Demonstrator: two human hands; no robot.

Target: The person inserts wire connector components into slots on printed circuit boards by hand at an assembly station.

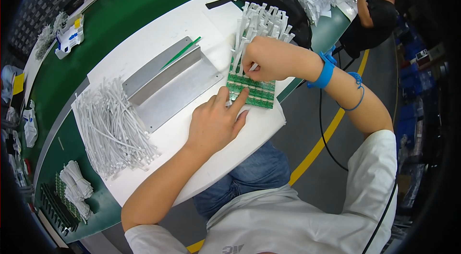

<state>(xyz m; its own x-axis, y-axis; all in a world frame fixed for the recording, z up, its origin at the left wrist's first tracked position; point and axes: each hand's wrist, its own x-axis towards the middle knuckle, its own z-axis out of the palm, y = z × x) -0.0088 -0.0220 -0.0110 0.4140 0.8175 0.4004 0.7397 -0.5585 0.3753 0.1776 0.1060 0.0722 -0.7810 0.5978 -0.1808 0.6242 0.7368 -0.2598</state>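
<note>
Here, the green board (260,95) lies beneath right grip (270,59) (curled closed, contents unclear) and left grip (211,122) (spread, empty).

1. The left forearm (161,182) reaches from the near left toward the far right.
2. The left hand (209,122) shows me its back, index finger outstretched, thumb apart.
3. The right forearm (365,100) slants far and left from a bent elbow.
4. The right hand (276,59), farther off, curls, fingertips partly hidden.
</note>
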